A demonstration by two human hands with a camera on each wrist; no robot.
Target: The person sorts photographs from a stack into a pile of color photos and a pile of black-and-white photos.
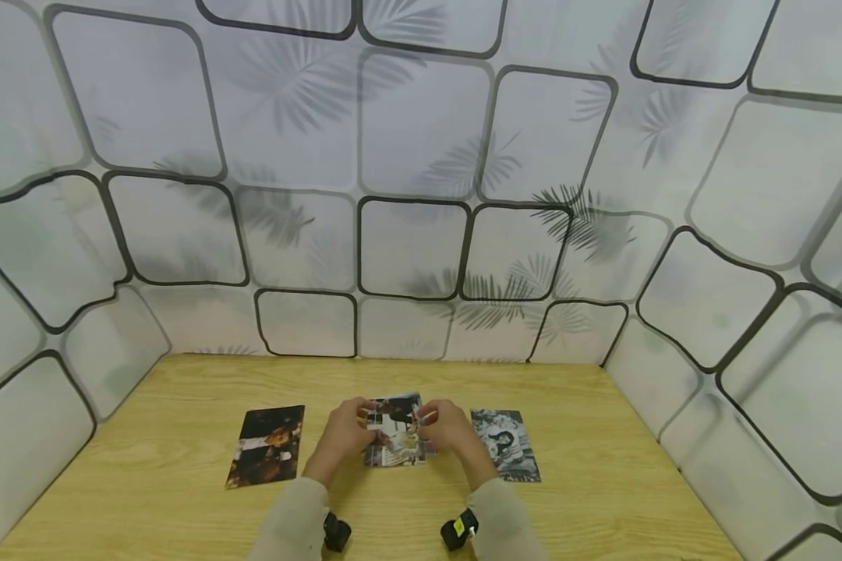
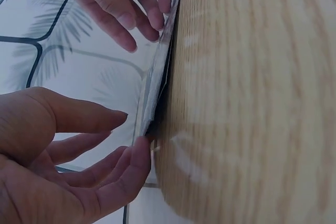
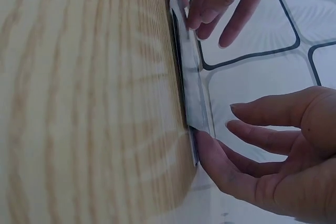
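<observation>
A small stack of photo prints [image 1: 397, 433] lies at the middle of the wooden table, its edges not quite lined up. My left hand [image 1: 345, 430] is at the stack's left side; in the left wrist view a fingertip touches the edge of the prints [image 2: 157, 85] while the thumb stays apart from them. On the opposite side, my right hand [image 1: 449, 427] touches the stack's right edge with a fingertip, its thumb also away from the prints [image 3: 191, 82]. Both hands have loosely bent fingers, and neither pinches the stack. The lower prints are mostly hidden.
A dark colour photo [image 1: 270, 446] lies flat to the left, and a black-and-white photo [image 1: 507, 446] to the right, partly behind the right forearm. Patterned curtain-like walls [image 1: 414, 249] enclose the table [image 1: 182, 397] at the back and sides.
</observation>
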